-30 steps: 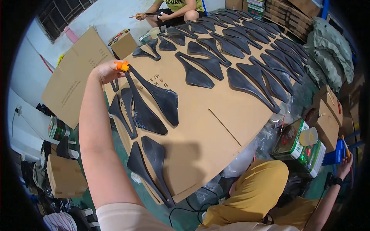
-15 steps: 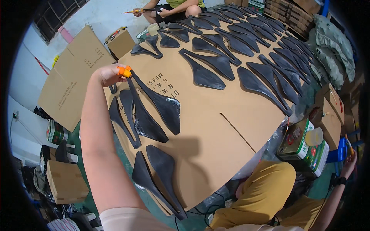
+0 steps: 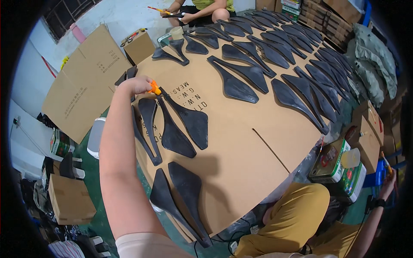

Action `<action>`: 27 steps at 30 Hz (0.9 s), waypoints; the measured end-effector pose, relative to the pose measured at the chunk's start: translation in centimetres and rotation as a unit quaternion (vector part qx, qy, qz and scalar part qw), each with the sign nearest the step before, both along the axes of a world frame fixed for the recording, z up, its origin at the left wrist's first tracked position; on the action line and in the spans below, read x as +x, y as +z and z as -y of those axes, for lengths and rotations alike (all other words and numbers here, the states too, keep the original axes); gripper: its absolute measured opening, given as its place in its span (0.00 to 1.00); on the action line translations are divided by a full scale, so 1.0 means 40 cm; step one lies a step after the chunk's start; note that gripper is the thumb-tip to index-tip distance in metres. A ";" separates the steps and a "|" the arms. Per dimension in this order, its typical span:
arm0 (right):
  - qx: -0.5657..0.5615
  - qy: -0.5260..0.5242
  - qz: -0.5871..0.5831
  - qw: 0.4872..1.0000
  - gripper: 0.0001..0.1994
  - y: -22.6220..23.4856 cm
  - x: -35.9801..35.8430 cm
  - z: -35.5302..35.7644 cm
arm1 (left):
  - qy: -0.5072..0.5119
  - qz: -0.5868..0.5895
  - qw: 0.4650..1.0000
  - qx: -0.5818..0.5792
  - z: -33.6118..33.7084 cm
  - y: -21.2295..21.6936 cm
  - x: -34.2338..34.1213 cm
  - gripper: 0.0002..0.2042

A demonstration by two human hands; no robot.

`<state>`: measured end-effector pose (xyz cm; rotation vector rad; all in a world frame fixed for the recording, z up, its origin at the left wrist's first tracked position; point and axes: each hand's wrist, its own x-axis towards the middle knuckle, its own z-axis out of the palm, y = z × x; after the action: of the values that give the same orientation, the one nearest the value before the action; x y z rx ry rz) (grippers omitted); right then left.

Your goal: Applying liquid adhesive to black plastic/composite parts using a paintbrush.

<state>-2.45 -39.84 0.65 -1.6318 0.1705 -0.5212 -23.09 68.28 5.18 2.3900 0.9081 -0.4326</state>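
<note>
Head view: black forked piece (image 3: 177, 137) at 9 o'clock on cardboard (image 3: 236, 167); two broad blades, pointed narrow end, dull surface, faint greyish smudges. Left hand (image 3: 140, 85) at 10 o'clock, fingers pinching narrow end. Right hand (image 3: 389, 180), between 3 and 4 o'clock, fingers wrapped round brush (image 3: 387, 163).

Black V-shaped piece (image 3: 175, 134) | 2 blades (image 3: 194, 123) | on cardboard (image 3: 241, 163) | brush (image 3: 386, 162): tilted, tip up
</note>
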 end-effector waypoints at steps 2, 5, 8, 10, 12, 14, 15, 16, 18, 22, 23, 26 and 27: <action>-0.026 -0.001 0.007 1.000 0.15 -0.019 0.004 -0.005 | -0.006 0.016 1.000 0.007 -0.006 -0.024 0.008 0.10; -0.044 0.069 0.008 0.997 0.15 -0.015 -0.007 0.020 | -0.020 0.034 0.998 0.057 0.026 -0.034 0.015 0.11; -0.023 0.054 0.008 0.998 0.15 -0.016 -0.017 0.028 | -0.024 0.017 0.996 0.080 0.056 -0.019 0.025 0.11; -0.035 0.048 0.020 0.998 0.15 -0.023 -0.025 0.026 | -0.024 0.018 0.995 0.098 0.051 -0.022 0.019 0.12; -0.047 0.041 0.031 0.998 0.15 -0.028 -0.030 0.025 | -0.025 0.018 0.993 0.116 0.053 -0.023 0.013 0.13; -0.041 0.035 0.043 0.998 0.15 -0.027 -0.039 0.031 | -0.018 0.025 0.994 0.107 0.068 -0.022 0.012 0.13; -0.041 0.033 0.044 0.998 0.15 -0.023 -0.045 0.038 | -0.021 0.026 0.994 0.107 0.080 -0.019 0.013 0.13; -0.033 0.028 0.034 0.998 0.16 -0.019 -0.053 0.046 | -0.027 0.021 0.989 0.142 0.092 -0.015 0.015 0.12; -0.023 0.023 0.023 0.999 0.16 -0.021 -0.067 0.050 | -0.036 0.015 0.983 0.179 0.119 0.000 0.025 0.12; -0.024 0.006 0.048 0.999 0.16 -0.024 -0.093 0.053 | -0.049 -0.067 0.953 0.291 0.156 0.025 0.040 0.14; -0.020 0.008 0.044 0.999 0.15 -0.023 -0.097 0.046 | -0.067 -0.080 0.932 0.347 0.158 0.019 0.036 0.15; -0.005 -0.006 0.038 0.999 0.15 -0.022 -0.113 0.035 | -0.038 -0.114 0.931 0.344 0.161 0.019 0.035 0.16; -0.005 -0.008 0.039 0.999 0.15 -0.019 -0.120 0.038 | -0.040 -0.113 0.931 0.344 0.166 0.019 0.036 0.16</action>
<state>-7.26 -41.35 -0.11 -1.6176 0.1242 -0.5984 -21.63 61.65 5.94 3.0679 1.2219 -0.4832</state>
